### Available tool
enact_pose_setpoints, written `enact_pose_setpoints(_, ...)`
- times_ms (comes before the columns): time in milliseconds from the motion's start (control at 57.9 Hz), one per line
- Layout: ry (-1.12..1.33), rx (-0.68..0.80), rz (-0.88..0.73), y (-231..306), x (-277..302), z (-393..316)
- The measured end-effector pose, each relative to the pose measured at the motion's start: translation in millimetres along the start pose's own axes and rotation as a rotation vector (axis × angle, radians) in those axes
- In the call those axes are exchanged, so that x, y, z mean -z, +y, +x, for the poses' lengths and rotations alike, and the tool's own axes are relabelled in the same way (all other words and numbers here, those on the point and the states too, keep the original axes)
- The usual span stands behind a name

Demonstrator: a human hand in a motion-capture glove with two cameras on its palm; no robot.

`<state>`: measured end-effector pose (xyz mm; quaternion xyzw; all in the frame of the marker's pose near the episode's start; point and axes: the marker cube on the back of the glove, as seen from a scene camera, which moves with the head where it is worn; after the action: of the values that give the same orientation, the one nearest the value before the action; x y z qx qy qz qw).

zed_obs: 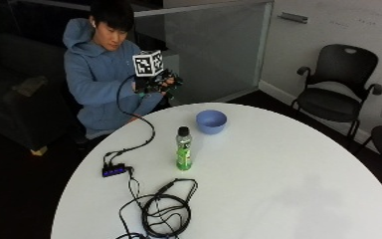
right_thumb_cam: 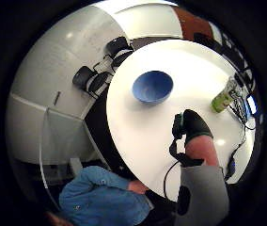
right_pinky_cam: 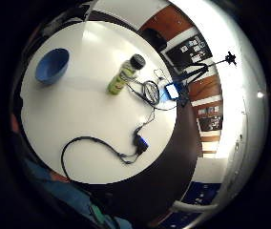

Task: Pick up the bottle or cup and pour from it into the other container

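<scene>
Fingers of my gloved right hand (zed_obs: 156, 83) are raised in front of my chest, above the near edge of the table (zed_obs: 297, 199), and they hold nothing. Whether they are straight or curled I cannot tell, since they are mostly hidden. My bare left hand is hidden behind the right one. From the thumb side palm camera I see my gloved thumb (right_thumb_cam: 193, 124) over the white tabletop, well apart from both containers.

On the table stands a blue bowl (zed_obs: 211, 121), upright and open at the top. Its inside looks plain blue, with no contents that I can make out. Beside it, farther from me, stands a bottle (zed_obs: 184, 148), upright, with a black cap on top. Its body is green with a label wrapped around it, and the print is too small to read. Whether there is liquid in it I cannot tell. Bowl and bottle stand near each other but do not touch.

Near the bottle, on the side away from the bowl, lies a coil of black cable (zed_obs: 167, 209), and a small black hub (zed_obs: 113, 171) lies close to the table's edge. Two black chairs (zed_obs: 337, 94) stand by the wall.
</scene>
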<state>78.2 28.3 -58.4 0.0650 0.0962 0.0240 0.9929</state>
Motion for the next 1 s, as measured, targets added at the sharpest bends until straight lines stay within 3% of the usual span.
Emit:
enact_pose_setpoints(553,-0.166,-0.093,-0.028,11,-7,153)
enact_pose_setpoints(1002,-0.443,-0.136,-0.048,8,-33,236)
